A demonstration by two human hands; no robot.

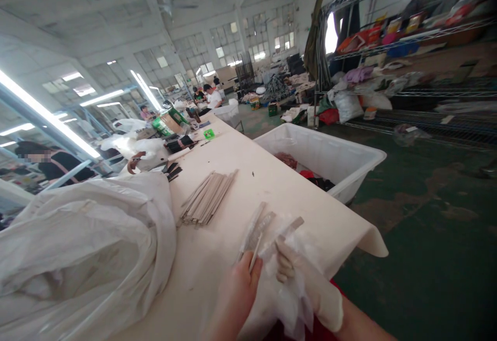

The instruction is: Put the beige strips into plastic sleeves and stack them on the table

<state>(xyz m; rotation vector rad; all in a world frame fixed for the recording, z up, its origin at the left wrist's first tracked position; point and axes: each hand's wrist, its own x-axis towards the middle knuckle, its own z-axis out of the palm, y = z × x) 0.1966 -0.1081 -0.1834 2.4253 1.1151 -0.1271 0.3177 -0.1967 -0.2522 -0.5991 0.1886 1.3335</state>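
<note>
My bare left hand (241, 285) is closed round a thin grey strip (256, 250) that sticks up between thumb and finger. Other grey strips in clear wrapping (254, 226) lie just beyond it. A pale glove covers my right hand (297, 271), whose fingers are pressed together on crumpled clear plastic (297, 305). Past its fingertips another grey strip (294, 226) points up and right. On the white table (233, 149), farther forward and left of my hands, a bundle of grey strips (209, 198) lies flat.
Large white cloth (89, 258) covers the left side. A white bin (334, 162) holding red and dark fabric stands beyond the table's right edge. Black strips (173, 171) and a green box (208, 134) lie farther up the table. Wire shelves (419, 92) stand at right; people sit farther back.
</note>
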